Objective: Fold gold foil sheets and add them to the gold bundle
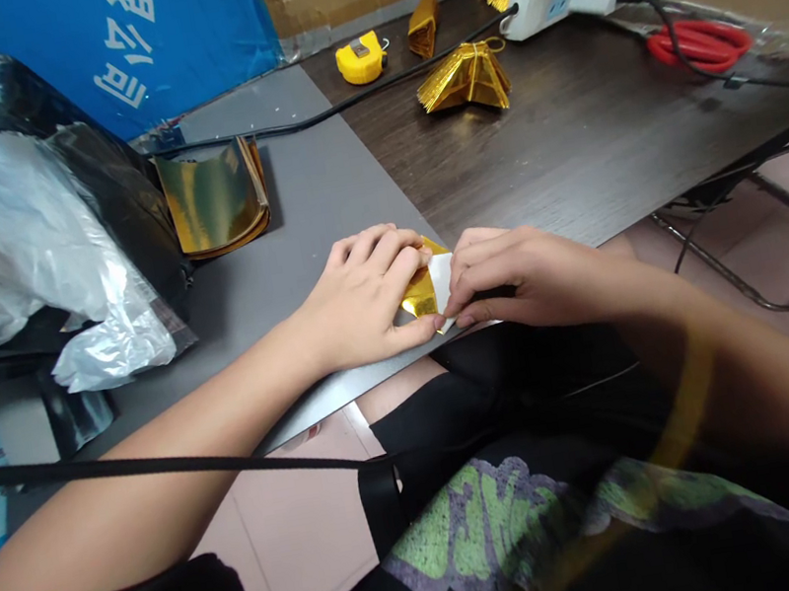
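A small sheet of gold foil paper (421, 292) with a white underside lies at the near edge of the grey table, with a white part turned up. My left hand (377, 290) rests over its left side, fingers bent across the top and thumb at the near corner, holding it down. From the other side my right hand (500, 277) pinches the white edge between thumb and fingers. Part of the paper is hidden beneath both hands. Up and left of them sits a stack of gold foil sheets (211, 203).
Farther back are a fanned gold bundle (465, 79), a yellow tape measure (361, 59), a folded gold piece (424, 23) and a white power strip (543, 0). Red-handled scissors (699, 45) lie right. Plastic bags (40, 232) crowd the left. A black cable (293, 127) crosses the table.
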A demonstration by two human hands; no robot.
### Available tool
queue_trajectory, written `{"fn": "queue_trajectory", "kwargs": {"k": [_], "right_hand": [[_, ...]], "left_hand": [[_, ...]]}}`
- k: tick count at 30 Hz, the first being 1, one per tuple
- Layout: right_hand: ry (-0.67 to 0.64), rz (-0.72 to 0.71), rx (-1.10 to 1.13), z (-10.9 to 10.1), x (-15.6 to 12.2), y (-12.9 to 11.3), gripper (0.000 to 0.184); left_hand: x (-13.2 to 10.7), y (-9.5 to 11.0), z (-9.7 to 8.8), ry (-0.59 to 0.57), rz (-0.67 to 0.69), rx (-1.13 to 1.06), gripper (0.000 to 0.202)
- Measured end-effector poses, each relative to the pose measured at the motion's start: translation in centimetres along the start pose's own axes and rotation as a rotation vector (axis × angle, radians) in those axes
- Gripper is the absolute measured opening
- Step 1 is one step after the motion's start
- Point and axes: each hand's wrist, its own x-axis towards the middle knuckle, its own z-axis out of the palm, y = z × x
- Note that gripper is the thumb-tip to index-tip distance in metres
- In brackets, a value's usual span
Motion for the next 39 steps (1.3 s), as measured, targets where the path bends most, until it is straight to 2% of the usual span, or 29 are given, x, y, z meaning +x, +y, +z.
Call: {"fn": "queue_trajectory", "kwargs": {"k": [7, 17, 27, 34, 39], "right_hand": [[-0.036, -0.096, -0.012, -0.2, 0.0, 0.1, 0.01], [-0.038, -0.016, -0.039, -0.2, 0.3, -0.6, 0.009], [0.098, 0.079, -0.093, 1.0, 0.1, -1.5, 0.006], [0.176, -0.003, -0.124, 1.5, -0.4, -1.8, 0.006], [0.186, -0.01, -0.054, 1.7, -0.7, -1.5, 0.01]], "left_hand": [[-0.1, 0.0, 0.0, -0.015, -0.008, -0.006, 0.066], [0.0, 0.1, -0.1, -0.033, -0.012, 0.009, 0.065], [0.0, 0.1, -0.1, -0.018, -0.004, 0.002, 0.063], [-0.1, 0.1, -0.2, -0.039, -0.013, 0.022, 0.064], [-0.1, 0.1, -0.1, -0.024, -0.008, 0.02, 0.063]]}}
